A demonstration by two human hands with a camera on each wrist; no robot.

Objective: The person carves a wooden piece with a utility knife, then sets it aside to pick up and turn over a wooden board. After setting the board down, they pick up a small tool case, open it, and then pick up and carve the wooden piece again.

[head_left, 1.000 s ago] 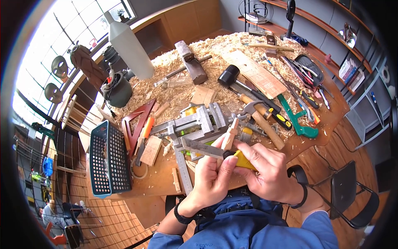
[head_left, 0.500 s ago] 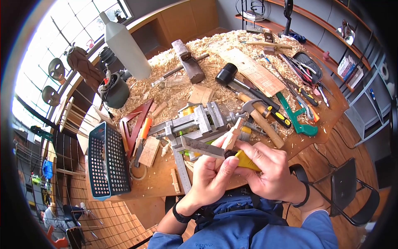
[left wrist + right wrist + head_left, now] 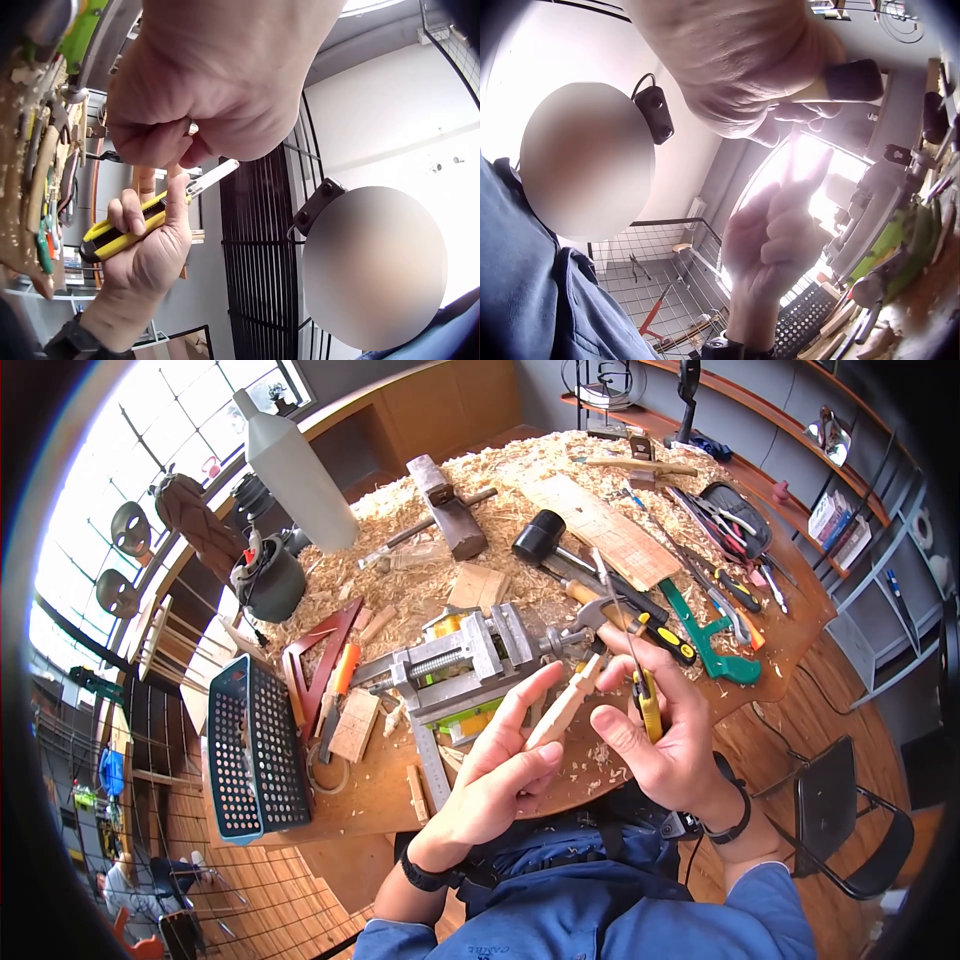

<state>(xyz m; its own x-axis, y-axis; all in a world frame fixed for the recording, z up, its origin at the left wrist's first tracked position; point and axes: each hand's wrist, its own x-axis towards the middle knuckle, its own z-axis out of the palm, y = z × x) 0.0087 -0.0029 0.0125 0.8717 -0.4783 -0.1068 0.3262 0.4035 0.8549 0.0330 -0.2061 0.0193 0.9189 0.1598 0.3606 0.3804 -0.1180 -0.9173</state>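
Observation:
A pale carved wooden stick [image 3: 562, 712] slants up from my left hand [image 3: 490, 778], held between thumb and fingers with the index finger extended. My right hand [image 3: 668, 735] grips a yellow utility knife [image 3: 650, 708], its blade pointing up and apart from the wood. In the left wrist view the right hand [image 3: 154, 255] holds the yellow-black knife [image 3: 124, 231] with its blade [image 3: 214, 178] out; the left hand [image 3: 210, 90] hides most of the stick. In the right wrist view the knife's dark end [image 3: 855, 81] sticks out of the right hand [image 3: 750, 67], above the left hand [image 3: 772, 236].
A metal vise [image 3: 465, 665] stands just beyond the hands. To the left are a perforated basket [image 3: 260, 755], a red square [image 3: 325, 660] and a wooden block [image 3: 355, 728]. A mallet [image 3: 540, 538], a hammer and a green saw [image 3: 715, 645] lie to the right, among shavings.
The hands have moved apart. The knife has left the wood and turned from lying across it to pointing upward. The left index finger has extended, and the head view has shifted slightly.

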